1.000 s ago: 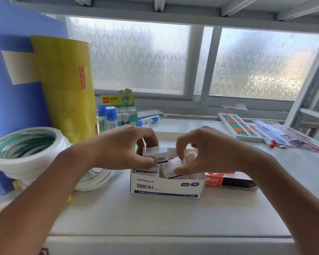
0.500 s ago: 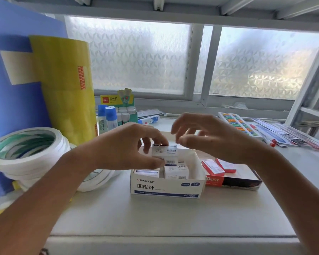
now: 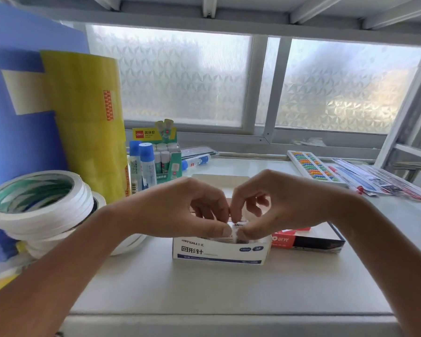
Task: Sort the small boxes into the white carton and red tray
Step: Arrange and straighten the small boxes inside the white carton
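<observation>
The white carton (image 3: 219, 251) with blue print stands open at the middle of the shelf. The red tray (image 3: 306, 239) lies right beside it, touching its right side. My left hand (image 3: 180, 210) and my right hand (image 3: 277, 203) meet over the carton's opening. Both pinch one small white box (image 3: 238, 226) between thumb and fingers, low at the carton's rim. Whatever else lies inside the carton is hidden by my fingers. The red tray's contents are mostly covered by my right wrist.
Stacked white tape rolls (image 3: 34, 205) sit at the left, with a tall yellow roll (image 3: 88, 122) and a blue board (image 3: 17, 113) behind. Glue sticks in a green display box (image 3: 165, 159) stand at the back. A bead tray (image 3: 311, 166) and pen packs (image 3: 379, 181) lie at the right.
My right hand came down from above the carton and joined my left hand on the small white box. The box has moved lower, to the carton's rim.
</observation>
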